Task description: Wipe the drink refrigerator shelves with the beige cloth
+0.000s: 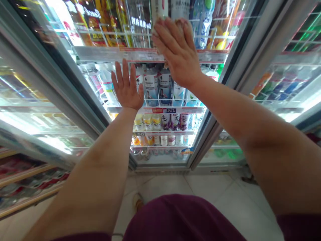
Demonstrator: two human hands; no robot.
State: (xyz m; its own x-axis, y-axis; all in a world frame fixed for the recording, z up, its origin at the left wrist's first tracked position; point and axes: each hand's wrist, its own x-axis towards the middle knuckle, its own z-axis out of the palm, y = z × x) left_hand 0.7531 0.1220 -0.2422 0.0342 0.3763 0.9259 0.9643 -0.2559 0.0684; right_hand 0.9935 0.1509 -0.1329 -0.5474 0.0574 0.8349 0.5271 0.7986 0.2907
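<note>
My right hand [177,50] is pressed on the upper part of a glass cooler door [140,55], fingers together over a crumpled beige cloth [187,25]. Only the cloth's edges show around the fingers; the rest is hidden under the palm. Lower and to the left, my left hand [127,88] rests flat against the same glass, fingers spread, holding nothing. Behind the glass, rows of bottled drinks [151,88] stand on wire-fronted shelves.
Metal frames border the door at left [67,77] and right [225,90], with more glass-fronted coolers beyond. At lower left is a low shelf [27,177] of packaged goods. Below lies a tiled floor [173,184], where a shoe [137,201] shows.
</note>
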